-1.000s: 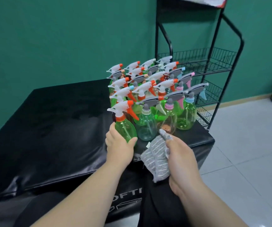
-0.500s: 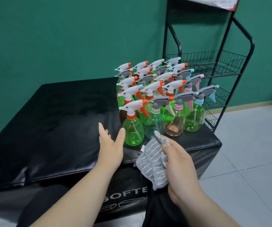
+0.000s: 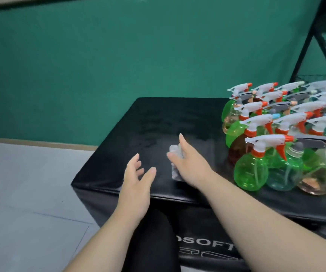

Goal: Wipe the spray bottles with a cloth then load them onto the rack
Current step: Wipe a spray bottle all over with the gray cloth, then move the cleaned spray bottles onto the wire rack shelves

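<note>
Black box (image 3: 158,118) lies under both hands. My left hand (image 3: 136,179) hovers over its near edge, fingers spread, empty. Beside it the cloth (image 3: 173,152) lies bunched on the box beneath my right hand (image 3: 189,163); index and thumb are straight, the other fingers hidden, so I cannot tell if it grips. Bottles (image 3: 287,165) stand clustered at right, rack (image 3: 324,46) behind them.
</note>
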